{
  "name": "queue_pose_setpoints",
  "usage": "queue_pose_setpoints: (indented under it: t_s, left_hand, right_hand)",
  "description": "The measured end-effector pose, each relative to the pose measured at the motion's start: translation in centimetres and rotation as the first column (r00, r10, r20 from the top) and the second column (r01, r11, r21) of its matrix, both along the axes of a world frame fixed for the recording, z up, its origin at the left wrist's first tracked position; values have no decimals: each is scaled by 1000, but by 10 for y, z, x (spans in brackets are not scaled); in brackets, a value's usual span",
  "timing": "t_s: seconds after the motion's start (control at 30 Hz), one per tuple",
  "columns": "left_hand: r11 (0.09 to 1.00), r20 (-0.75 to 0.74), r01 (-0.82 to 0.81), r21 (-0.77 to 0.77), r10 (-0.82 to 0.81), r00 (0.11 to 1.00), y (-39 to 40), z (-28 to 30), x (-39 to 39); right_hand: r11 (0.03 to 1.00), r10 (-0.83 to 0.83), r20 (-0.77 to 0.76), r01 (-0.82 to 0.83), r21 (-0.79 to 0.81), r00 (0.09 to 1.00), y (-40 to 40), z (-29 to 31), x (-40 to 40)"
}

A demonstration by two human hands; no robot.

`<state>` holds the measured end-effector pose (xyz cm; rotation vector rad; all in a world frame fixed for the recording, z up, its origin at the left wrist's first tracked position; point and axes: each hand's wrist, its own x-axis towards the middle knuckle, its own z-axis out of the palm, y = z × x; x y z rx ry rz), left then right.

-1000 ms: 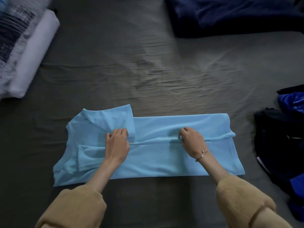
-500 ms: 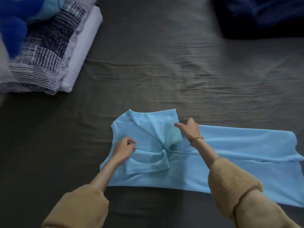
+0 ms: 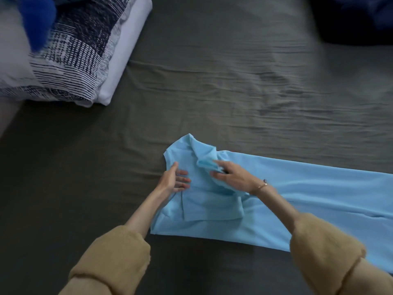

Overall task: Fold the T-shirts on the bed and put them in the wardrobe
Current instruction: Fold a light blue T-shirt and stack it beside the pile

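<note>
The light blue T-shirt (image 3: 297, 201) lies spread on the bed (image 3: 212, 92), on its dark grey sheet, in the lower right part of the view, with its long body running off past the right edge. Its collar end points toward the pillows, and the near sleeve is folded in over the chest as a flat panel.

The left hand (image 3: 174, 182) rests at the shirt's collar end, along the outer edge of the cloth, with its fingers straight and spread, pressing lightly on the fabric and gripping nothing. The right hand (image 3: 231, 177) sits just beside it, further along the shirt toward its body; its fingers and thumb pinch a bunched fold of the far sleeve and lift it slightly off the rest of the shirt. A thin bracelet (image 3: 262, 185) circles the right wrist, and both forearms come out of tan fleecy sleeves (image 3: 114, 258) at the bottom of the view.

Well apart from the shirt, toward the upper left, a pillow with a dark blue and white striped pattern (image 3: 70, 60) lies on a plain white one (image 3: 125, 56), with something bright blue (image 3: 38, 15) on top of them. Across the bed from the shirt, at the upper right corner, sits a heap of dark navy cloth (image 3: 353, 18), blurred.
</note>
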<state>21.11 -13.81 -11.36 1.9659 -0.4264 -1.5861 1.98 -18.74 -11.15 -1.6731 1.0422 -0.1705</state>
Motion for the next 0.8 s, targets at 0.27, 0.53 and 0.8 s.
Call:
queue_pose_setpoints:
  t_s: [0.27, 0.53, 0.8]
  left_hand:
    - [1000, 81, 29, 6, -29, 996, -3, 2, -5]
    - [998, 419, 46, 39, -58, 906, -14, -9, -10]
    - [977, 574, 73, 198, -176, 800, 8, -6, -7]
  right_hand:
    - [924, 354, -219, -376, -66, 909, 37, -3, 7]
    - [876, 422, -263, -465, -125, 867, 42, -1, -4]
    - [922, 296, -247, -344, -177, 923, 36, -2, -14]
